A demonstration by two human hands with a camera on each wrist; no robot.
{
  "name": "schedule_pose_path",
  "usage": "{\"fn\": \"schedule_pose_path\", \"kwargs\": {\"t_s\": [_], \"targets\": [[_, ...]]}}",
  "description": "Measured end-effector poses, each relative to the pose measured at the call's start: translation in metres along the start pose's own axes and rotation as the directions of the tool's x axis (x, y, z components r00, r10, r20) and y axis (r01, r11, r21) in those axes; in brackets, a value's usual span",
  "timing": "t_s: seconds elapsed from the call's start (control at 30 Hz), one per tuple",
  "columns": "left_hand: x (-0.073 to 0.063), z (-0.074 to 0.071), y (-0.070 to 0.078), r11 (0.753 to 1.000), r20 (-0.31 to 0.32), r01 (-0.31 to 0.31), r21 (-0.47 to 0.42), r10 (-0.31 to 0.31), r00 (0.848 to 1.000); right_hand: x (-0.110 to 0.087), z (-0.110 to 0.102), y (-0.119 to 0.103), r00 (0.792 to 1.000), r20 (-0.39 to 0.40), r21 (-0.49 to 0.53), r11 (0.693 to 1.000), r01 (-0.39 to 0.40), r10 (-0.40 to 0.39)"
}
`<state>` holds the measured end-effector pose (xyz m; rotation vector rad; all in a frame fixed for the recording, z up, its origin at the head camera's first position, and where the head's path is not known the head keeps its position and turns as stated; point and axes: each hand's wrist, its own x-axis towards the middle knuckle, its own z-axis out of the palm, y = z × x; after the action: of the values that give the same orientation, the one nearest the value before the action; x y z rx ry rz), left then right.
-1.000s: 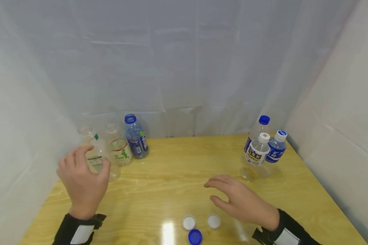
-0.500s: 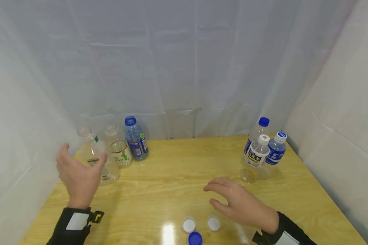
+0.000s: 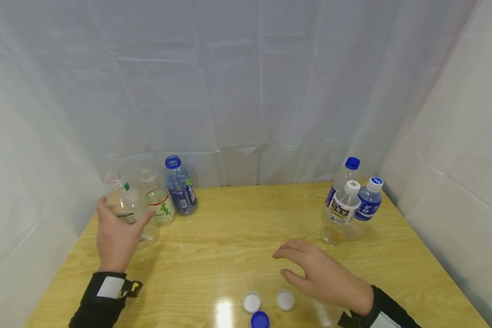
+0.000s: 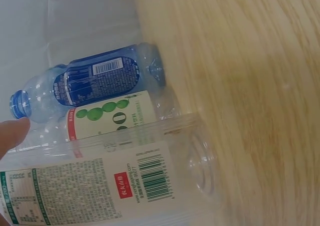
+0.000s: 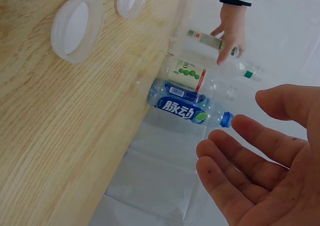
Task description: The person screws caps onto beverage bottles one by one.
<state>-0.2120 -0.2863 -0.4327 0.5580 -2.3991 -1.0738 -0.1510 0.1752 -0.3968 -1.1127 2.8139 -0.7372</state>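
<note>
Has the left hand point(image 3: 116, 239) around the clear bottle point(image 4: 110, 178), just left of the bean-label bottle point(image 3: 161, 207) — cannot tell if clamped. Holds the right hand point(image 3: 321, 273) empty, fingers parted, well right of it. Could topple the bean-label bottle — by lifting askew.
</note>
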Motion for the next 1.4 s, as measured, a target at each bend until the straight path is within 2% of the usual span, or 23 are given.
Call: {"fn": "schedule_pose_path", "kwargs": {"t_s": [0.13, 0.4, 0.5, 0.77, 0.9, 1.0, 1.2, 1.4], "targets": [[0.002, 0.001, 0.000, 1.000, 0.004, 0.015, 0.026, -0.015, 1.000, 0.000, 0.000, 0.000, 1.000, 0.006, 0.001, 1.000, -0.021, 0.021], [0.002, -0.003, 0.001, 0.999, -0.007, 0.000, 0.039, 0.000, 1.000, -0.001, 0.002, -0.001, 1.000, -0.016, -0.007, 1.000, 0.006, -0.006], [0.000, -0.006, 0.002, 0.999, -0.017, -0.004, 0.044, 0.005, 1.000, -0.002, 0.001, 0.000, 1.000, -0.014, -0.009, 1.000, -0.006, 0.006], [-0.012, -0.018, 0.018, 0.999, -0.042, -0.035, 0.010, 0.036, 0.998, -0.003, -0.001, -0.001, 1.000, -0.016, -0.020, 1.000, 0.005, -0.005], [-0.020, -0.023, 0.031, 0.997, -0.066, -0.082, -0.006, 0.081, 0.995, -0.003, -0.001, 0.000, 1.000, -0.016, -0.017, 1.000, 0.001, -0.001], [-0.027, -0.026, 0.040, 0.990, -0.084, -0.138, -0.005, 0.138, 0.987, -0.004, -0.001, 0.001, 1.000, -0.015, -0.016, 1.000, 0.004, -0.004], [-0.044, -0.031, 0.060, 0.977, -0.082, -0.215, -0.004, 0.214, 0.973, -0.005, -0.001, 0.002, 1.000, -0.001, -0.004, 1.000, 0.001, -0.001], [-0.063, -0.031, 0.075, 0.946, -0.081, -0.323, 0.030, 0.325, 0.942, -0.006, 0.000, 0.002, 1.000, 0.000, 0.006, 1.000, 0.008, -0.008]]}}
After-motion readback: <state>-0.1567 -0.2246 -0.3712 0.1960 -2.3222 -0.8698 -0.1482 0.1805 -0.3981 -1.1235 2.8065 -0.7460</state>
